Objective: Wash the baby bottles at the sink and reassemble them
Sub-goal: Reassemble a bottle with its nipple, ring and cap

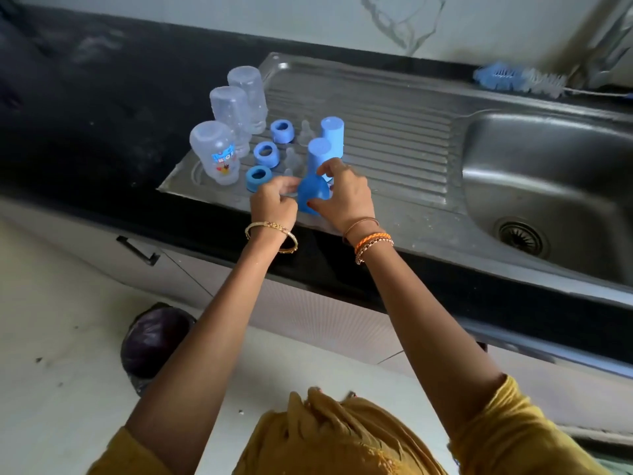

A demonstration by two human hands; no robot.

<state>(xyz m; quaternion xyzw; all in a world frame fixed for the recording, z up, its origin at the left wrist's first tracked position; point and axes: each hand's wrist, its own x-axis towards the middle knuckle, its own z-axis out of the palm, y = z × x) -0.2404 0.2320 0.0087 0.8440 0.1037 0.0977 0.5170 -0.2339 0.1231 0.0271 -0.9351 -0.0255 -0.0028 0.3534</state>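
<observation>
Hands meet at the front edge of the drainboard (394, 138): your right hand (346, 197) grips a blue cap (310, 193), your left hand (274, 200) pinches something clear. Three bottles (219, 152) stand upside down on the drainboard's left end.

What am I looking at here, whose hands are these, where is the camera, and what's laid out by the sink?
One picture, from a camera worn on a person's head, looking down. No machine: two bare hands. On the steel drainboard stand three clear bottles upside down, three blue screw rings, clear teats and two upright blue caps. The right hand grips a third blue cap, tilted; the left hand pinches something clear beside it, hard to identify. The sink basin is at right, a bottle brush behind it.
</observation>
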